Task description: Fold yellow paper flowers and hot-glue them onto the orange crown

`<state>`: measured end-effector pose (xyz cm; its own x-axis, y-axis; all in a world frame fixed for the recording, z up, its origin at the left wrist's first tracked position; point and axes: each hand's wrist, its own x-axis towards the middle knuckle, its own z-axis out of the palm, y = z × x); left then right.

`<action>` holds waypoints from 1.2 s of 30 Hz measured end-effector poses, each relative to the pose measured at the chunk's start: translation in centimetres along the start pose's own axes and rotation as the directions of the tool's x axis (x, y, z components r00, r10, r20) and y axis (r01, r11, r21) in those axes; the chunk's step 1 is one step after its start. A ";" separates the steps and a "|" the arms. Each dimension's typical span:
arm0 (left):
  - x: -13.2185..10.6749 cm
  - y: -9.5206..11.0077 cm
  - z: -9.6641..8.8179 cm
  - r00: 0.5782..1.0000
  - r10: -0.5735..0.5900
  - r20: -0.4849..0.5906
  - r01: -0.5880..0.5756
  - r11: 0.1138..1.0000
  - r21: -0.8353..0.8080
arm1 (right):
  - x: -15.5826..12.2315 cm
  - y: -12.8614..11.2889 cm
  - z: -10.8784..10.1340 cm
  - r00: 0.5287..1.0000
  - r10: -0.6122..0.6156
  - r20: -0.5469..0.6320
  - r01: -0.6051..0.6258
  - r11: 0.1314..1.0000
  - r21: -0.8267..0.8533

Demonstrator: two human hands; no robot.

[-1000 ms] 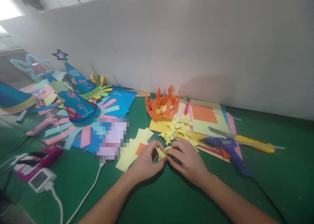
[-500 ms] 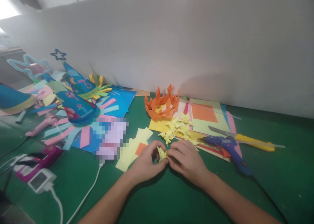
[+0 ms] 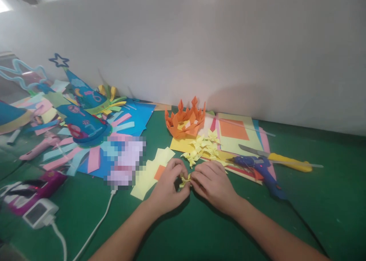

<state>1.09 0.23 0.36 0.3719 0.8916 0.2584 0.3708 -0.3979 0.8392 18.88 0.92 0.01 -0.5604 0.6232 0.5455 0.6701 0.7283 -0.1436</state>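
Between my fingertips is a small yellow folded paper flower, partly hidden by them. My left hand pinches it from the left. My right hand has its fingers closed on the flower's right side. Just beyond my hands lies a pile of similar yellow paper flowers. Behind that pile stands an orange folded paper crown. Pale yellow paper pieces lie left of my left hand, with a small orange paper square among them.
To the right are a blue glue gun with a black cable and a yellow-handled knife. Coloured paper sheets lie behind them. Blue paper cone hats, a power strip and a white adapter with cables occupy the left.
The whole view has shifted slightly, so things on the table appear a little further left. My fingers have turned the flower slightly, and less of it shows.
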 end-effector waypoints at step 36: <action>0.2 0.0 0.1 0.999 -0.033 -0.042 0.034 0.999 0.031 | 0.0 -0.2 0.1 0.998 0.057 -0.009 -0.056 0.995 0.084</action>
<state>1.25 0.34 0.40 0.3234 0.9125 0.2506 0.4096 -0.3737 0.8322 18.72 0.82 -0.03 -0.5172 0.6609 0.5438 0.6573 0.7137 -0.2423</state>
